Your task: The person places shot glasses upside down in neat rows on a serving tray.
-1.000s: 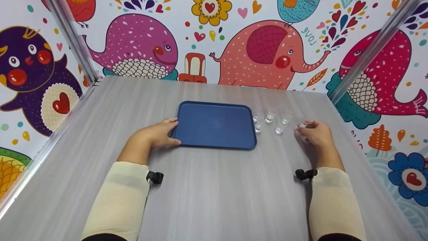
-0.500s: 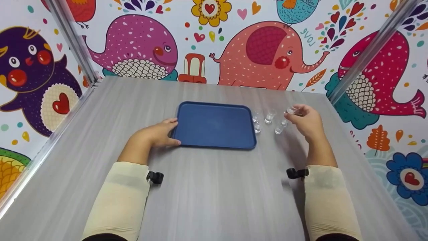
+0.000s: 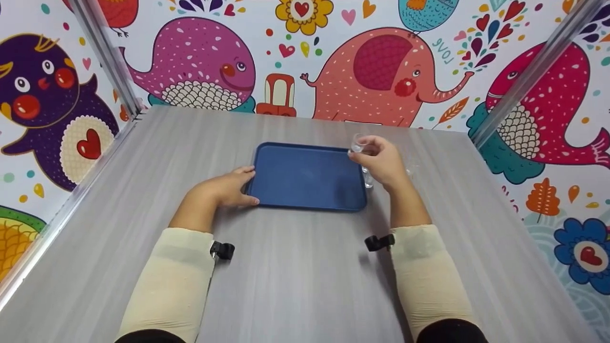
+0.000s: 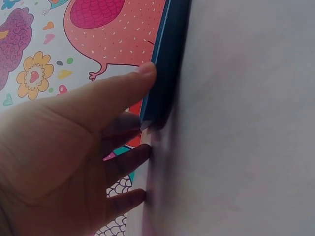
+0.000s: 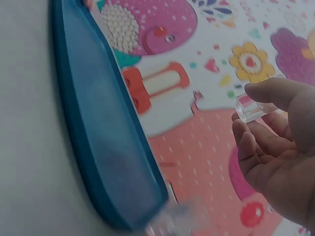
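My right hand pinches a small clear shot glass between thumb and fingertips, above the far right corner of a blue tray. In the right wrist view the held glass is tilted, and the tray lies lower to the left. At the tray's left side my left hand rests with thumb and fingers spread along the edge. The left wrist view has its thumb against the tray's rim, the other fingers extended below. More glasses stand right of the tray, mostly hidden behind my right hand.
The tray lies on a grey wood-grain table. Walls with cartoon animals enclose the back and sides, with metal posts at the corners. A blurred glass shows by the tray's end in the right wrist view.
My right hand has lifted a shot glass from the right of the group and carried it left and away from me to the tray's far right corner. The left hand stays at the tray.
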`<state>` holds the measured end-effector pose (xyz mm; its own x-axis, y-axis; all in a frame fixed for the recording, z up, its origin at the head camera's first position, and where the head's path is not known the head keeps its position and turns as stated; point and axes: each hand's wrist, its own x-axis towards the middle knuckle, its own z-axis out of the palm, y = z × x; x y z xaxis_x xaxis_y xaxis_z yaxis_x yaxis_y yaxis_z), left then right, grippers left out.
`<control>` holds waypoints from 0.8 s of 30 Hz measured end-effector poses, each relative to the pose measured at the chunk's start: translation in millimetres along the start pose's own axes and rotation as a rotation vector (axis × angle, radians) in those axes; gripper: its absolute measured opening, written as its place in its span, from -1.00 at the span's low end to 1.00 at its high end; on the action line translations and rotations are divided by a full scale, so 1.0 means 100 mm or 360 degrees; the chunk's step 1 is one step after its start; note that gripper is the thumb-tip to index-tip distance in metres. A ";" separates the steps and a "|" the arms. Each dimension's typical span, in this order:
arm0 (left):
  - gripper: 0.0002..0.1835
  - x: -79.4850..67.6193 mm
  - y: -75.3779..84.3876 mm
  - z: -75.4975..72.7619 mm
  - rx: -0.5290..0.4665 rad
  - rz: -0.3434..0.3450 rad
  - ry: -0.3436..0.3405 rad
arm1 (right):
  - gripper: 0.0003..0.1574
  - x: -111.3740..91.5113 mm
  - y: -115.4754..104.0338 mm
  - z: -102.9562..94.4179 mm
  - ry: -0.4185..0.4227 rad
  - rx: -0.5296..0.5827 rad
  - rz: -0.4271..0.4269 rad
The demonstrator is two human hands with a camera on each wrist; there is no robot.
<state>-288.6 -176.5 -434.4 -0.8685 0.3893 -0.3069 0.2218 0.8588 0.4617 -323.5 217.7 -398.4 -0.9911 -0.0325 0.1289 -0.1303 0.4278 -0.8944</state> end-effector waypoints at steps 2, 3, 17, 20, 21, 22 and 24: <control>0.01 0.00 0.01 -0.01 0.0002 -0.0012 -0.0007 | -0.58 0.01 -0.05 0.12 -0.0031 0.0030 -0.0038; 0.01 -0.01 0.01 -0.01 0.0006 -0.0015 -0.0010 | -0.59 0.02 -0.07 0.19 -0.0046 0.0054 -0.0053; 0.01 0.00 0.02 0.00 0.0016 0.0003 -0.0006 | -0.60 0.05 -0.36 1.01 -0.0328 0.0306 -0.0167; 0.01 0.01 0.02 0.00 0.0024 -0.0003 -0.0003 | -0.60 0.03 -0.39 1.13 -0.0395 0.0278 -0.0162; 0.01 0.01 0.02 0.00 0.0030 -0.0005 -0.0004 | -0.59 0.03 -0.40 1.17 -0.0410 0.0263 -0.0151; 0.01 0.01 0.02 0.00 0.0030 -0.0013 -0.0004 | -0.59 0.02 -0.40 1.20 -0.0425 0.0249 -0.0143; 0.02 0.01 0.02 0.00 0.0034 -0.0018 -0.0001 | -0.59 0.01 -0.41 1.25 -0.0444 0.0213 -0.0129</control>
<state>-289.3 -174.7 -433.8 -0.8708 0.3799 -0.3122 0.2216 0.8700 0.4405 -322.2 87.2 -415.4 -0.9438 -0.3162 0.0960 -0.1930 0.2915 -0.9369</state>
